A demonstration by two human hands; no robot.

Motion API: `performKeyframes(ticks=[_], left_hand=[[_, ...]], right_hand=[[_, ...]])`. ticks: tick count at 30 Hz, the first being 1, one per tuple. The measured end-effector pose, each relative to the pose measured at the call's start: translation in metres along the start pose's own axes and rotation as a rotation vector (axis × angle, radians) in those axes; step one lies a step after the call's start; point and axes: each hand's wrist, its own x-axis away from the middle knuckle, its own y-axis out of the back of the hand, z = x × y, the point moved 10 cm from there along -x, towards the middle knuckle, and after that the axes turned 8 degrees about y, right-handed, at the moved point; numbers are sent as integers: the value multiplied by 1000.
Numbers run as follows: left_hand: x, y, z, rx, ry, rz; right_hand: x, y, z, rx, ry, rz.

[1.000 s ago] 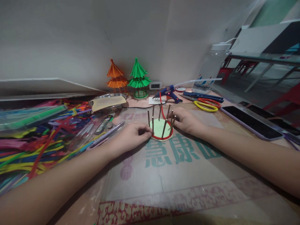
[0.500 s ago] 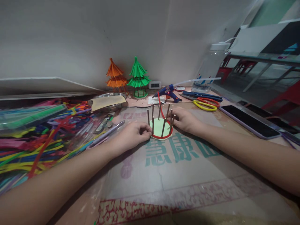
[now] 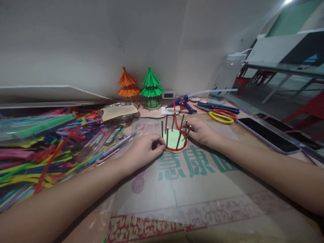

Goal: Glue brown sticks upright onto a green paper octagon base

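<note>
A small round pale-green base [image 3: 173, 139] with several brown sticks standing upright round its rim sits on the printed mat. A red pipe cleaner [image 3: 177, 131] runs round the base's edge and rises at the back. My left hand [image 3: 143, 152] rests curled at the base's left side, fingertips pinched against the rim and a stick. On the right side, the fingers of my right hand [image 3: 201, 131] are closed against the sticks and the red strand.
A heap of coloured pipe cleaners [image 3: 43, 148] fills the left. Orange and green paper pagodas [image 3: 151, 87] stand at the wall. A blue glue gun [image 3: 181, 103], scissors [image 3: 222, 114], a clear jug [image 3: 225, 79] and two phones [image 3: 268, 133] lie on the right.
Both hands stay at the base, shifting only slightly. The camera has tilted a little, so everything sits slightly lower in view.
</note>
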Motion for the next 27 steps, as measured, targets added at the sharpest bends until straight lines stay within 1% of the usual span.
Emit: performKeyframes(ticks=[5, 9, 11, 13, 15, 17, 19, 21, 22, 24, 25, 27], left_hand=[[5, 4, -7, -56, -35, -15], [4, 7, -6, -71, -11, -44], [4, 8, -6, -83, -27, -50], [5, 6, -7, -93, -73, -40], [7, 4, -9, -109, -125, -27], [9, 3, -10, -149, -179, -39], [13, 2, -12, -219, -238, -64], [16, 0, -14, -273, -283, -76], [16, -1, -14, -279, -291, -75], [16, -1, -15, -252, -286, -72], [14, -1, -15, -234, -279, -68], [12, -2, -16, -216, -269, -69]], right_hand=[[1, 7, 2, -2, -51, -13], [4, 11, -3, -32, -103, -49], [6, 10, -7, -98, -133, -71], [7, 5, -11, -195, -164, -72], [7, -1, -11, -303, -177, -40], [4, -4, -6, -366, -156, 3], [1, 7, -8, -307, -153, -8], [-1, 30, -20, -162, -186, -85], [-2, 42, -28, -93, -203, -135], [-5, 59, -48, -31, -225, -198], [-6, 64, -60, -12, -248, -214], [-11, 65, -83, 31, -280, -216]])
